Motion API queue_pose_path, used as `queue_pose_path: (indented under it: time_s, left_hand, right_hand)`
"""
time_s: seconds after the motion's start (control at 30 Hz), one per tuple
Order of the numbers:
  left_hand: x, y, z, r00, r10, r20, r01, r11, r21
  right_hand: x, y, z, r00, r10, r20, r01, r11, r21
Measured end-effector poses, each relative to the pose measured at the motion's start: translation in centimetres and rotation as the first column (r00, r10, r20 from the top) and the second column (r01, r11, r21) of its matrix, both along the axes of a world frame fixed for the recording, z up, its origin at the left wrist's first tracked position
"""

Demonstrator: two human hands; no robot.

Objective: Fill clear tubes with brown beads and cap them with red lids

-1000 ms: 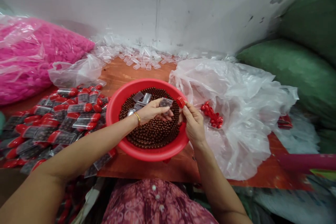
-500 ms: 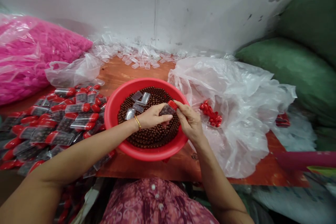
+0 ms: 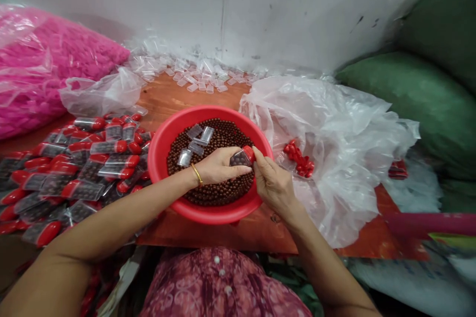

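Small clear case point(image 3: 241, 158) is loaded with dark beads point(image 3: 236, 161) and held kinda sideways over the brown bead pile point(image 3: 217, 193), red cap point(image 3: 248, 151) on its right end.

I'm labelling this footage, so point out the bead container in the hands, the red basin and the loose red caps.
Bead container point(image 3: 240, 159), head view: on its clear body.
Red basin point(image 3: 212, 215), head view: on its near rim.
Loose red caps point(image 3: 298, 159), head view: middle of the pile.

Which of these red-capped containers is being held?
The container between left hand and right hand, above the brown beads; many others lie piled beside the basin.
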State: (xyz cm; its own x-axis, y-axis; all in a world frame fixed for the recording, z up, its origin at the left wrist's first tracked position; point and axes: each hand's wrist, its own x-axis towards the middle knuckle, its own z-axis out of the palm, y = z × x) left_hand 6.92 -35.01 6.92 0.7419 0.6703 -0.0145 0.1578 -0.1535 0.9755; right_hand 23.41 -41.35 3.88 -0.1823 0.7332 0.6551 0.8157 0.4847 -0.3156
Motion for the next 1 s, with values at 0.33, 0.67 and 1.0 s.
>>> queue_pose_path:
  time_s: [0.33,0.67,1.0]
  left_hand:
    - [0.1,0.3,-0.7,0.993,0.062,-0.097,-0.063,0.998,-0.012]
    - [0.3,0.1,-0.4,0.963,-0.223,-0.152,0.235,0.970,0.064]
    - [0.0,-0.4,-0.9,0.927,-0.132,-0.352,0.281,0.864,0.417]
  right_hand:
    - [-0.4,-0.8,-0.4,0.998,0.066,0.017,-0.065,0.996,-0.064]
    - [-1.4,2.2,1.1,0.624,-0.058,-0.779,-0.226,0.941,-0.251]
    - [-2.8,3.0,0.9,0.702,0.014,-0.712,-0.478,0.751,-0.456]
